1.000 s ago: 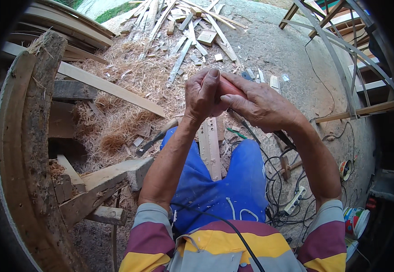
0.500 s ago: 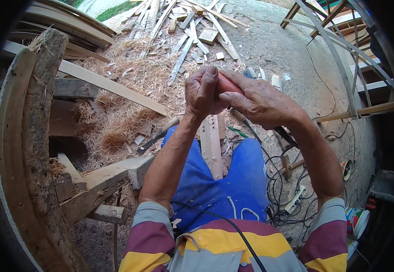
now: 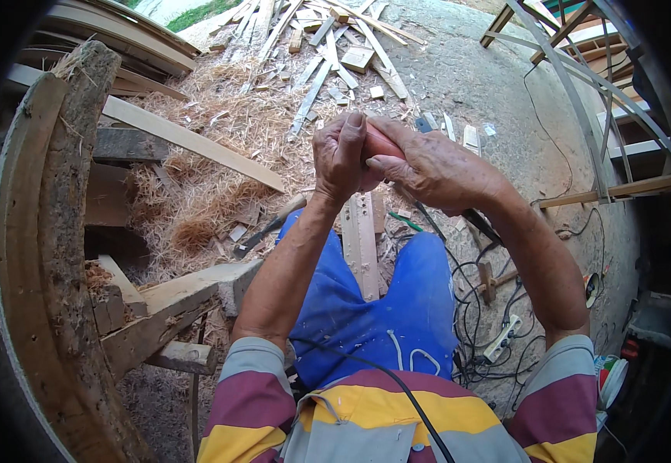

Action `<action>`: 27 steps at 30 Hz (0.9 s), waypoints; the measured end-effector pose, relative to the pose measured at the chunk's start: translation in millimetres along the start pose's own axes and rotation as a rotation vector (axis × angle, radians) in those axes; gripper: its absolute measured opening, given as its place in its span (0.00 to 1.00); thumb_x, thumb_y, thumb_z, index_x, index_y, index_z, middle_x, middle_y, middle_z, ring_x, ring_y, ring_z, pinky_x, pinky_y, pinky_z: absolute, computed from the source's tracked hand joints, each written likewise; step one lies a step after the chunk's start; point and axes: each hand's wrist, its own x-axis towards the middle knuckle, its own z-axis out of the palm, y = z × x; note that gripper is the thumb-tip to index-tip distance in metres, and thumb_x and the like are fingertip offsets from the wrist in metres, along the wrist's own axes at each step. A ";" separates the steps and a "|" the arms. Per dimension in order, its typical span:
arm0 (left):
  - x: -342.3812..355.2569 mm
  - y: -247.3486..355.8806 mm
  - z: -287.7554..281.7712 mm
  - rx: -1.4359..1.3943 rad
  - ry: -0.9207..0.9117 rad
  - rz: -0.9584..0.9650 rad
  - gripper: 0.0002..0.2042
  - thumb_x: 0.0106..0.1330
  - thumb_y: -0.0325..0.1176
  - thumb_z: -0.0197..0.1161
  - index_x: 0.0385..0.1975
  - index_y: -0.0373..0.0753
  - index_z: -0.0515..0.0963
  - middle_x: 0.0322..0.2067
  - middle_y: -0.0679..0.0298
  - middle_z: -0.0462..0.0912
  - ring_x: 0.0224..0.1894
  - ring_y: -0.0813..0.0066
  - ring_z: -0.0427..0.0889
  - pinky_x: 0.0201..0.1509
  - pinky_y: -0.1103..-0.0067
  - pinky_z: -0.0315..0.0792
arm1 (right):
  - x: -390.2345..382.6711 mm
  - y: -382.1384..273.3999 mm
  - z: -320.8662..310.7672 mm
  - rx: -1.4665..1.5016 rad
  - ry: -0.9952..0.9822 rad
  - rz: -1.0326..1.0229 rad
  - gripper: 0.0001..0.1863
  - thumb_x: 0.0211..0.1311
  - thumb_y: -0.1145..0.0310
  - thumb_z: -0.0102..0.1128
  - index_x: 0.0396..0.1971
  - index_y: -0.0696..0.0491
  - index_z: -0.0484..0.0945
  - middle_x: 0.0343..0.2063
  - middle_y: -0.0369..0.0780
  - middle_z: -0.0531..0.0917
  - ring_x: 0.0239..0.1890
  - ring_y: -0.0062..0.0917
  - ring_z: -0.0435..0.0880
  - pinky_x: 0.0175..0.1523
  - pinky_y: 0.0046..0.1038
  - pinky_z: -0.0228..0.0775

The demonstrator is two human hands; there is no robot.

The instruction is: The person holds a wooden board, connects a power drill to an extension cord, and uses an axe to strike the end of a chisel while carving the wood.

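Observation:
Both my hands close around a smooth, rounded reddish thing [image 3: 382, 142], raised above my knees; only a short stretch of it shows, so its kind cannot be made out. My left hand [image 3: 341, 157] wraps its left end, thumb up. From the right, my right hand [image 3: 437, 166] curls over it with the thumb pressed along its near side. Beneath the hands, between my knees, lies a pale wooden piece [image 3: 361, 251] with a row of small holes. A dark-bladed tool with a wooden handle [image 3: 270, 226] rests by my left knee.
Wood shavings [image 3: 196, 208] and loose offcuts [image 3: 335, 62] cover the ground ahead. A rough timber frame [image 3: 81, 231] stands close on my left. To the right are tangled black cables [image 3: 470, 309], a white power strip [image 3: 503, 339], a wooden-handled hammer [image 3: 490, 284] and a metal rack [image 3: 582, 77].
My hands keep the same hold on the reddish thing and have barely moved. The whole view has shifted very slightly.

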 end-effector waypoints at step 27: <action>-45.8 -64.2 -18.0 0.323 0.083 0.147 0.12 0.67 0.43 0.61 0.34 0.41 0.74 0.24 0.60 0.75 0.23 0.65 0.76 0.27 0.70 0.71 | 13.0 23.3 41.7 0.012 -0.103 -0.024 0.36 0.70 0.46 0.52 0.71 0.50 0.59 0.55 0.53 0.80 0.56 0.50 0.79 0.62 0.46 0.71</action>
